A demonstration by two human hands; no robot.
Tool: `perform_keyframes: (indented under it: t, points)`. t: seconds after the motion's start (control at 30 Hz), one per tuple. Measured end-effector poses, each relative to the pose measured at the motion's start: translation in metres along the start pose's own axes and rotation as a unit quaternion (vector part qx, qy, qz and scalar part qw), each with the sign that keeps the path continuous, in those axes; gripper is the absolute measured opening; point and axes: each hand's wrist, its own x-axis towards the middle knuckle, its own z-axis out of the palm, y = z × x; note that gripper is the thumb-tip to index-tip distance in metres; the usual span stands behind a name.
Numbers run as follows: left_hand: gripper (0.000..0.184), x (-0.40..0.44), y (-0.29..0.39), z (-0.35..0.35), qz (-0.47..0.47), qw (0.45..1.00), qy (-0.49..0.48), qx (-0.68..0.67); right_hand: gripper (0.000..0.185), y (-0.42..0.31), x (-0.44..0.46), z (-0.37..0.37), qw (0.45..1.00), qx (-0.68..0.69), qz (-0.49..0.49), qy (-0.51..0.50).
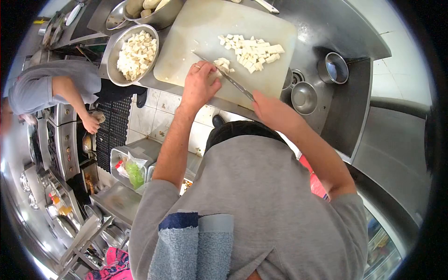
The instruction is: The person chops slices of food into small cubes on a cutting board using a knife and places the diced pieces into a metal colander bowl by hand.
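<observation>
My right hand is wrapped round the handle of a kitchen knife. The blade slants up and left across the near part of a white cutting board. My left hand, a ring on one finger, has its fingers curled against small pale potato pieces beside the blade. Part of what those fingers press is hidden. Farther right on the board lies a spread of diced potato, with a few longer strips at its right end. A steel bowl heaped with potato cubes stands left of the board.
Behind the cube bowl, another metal bowl holds whole potatoes. On the right are a small steel bowl and a round metal pot in the sink area. At left, another person bends by the stove. Bins stand below.
</observation>
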Motion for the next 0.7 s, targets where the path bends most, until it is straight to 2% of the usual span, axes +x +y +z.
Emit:
perform_keyframes:
  t: [0.17, 0.27, 0.57, 0.7]
  points:
    - [0.027, -0.002, -0.004, -0.003, 0.012, 1.0, 0.014, 0.02, 0.02, -0.014, 0.003, -0.019, 0.999, -0.043, 0.016, 0.0]
    - [0.029, -0.006, -0.005, -0.006, -0.034, 0.999, -0.013, 0.006, 0.021, -0.03, -0.011, -0.039, 0.998, -0.049, 0.036, -0.03]
    - [0.026, -0.004, 0.002, -0.012, -0.024, 0.999, -0.031, -0.001, 0.019, -0.025, -0.027, -0.026, 1.0, -0.02, -0.003, -0.018]
    - [0.026, -0.004, 0.002, -0.013, -0.009, 0.999, -0.024, 0.023, 0.018, -0.036, -0.03, -0.035, 0.999, -0.03, 0.022, -0.038]
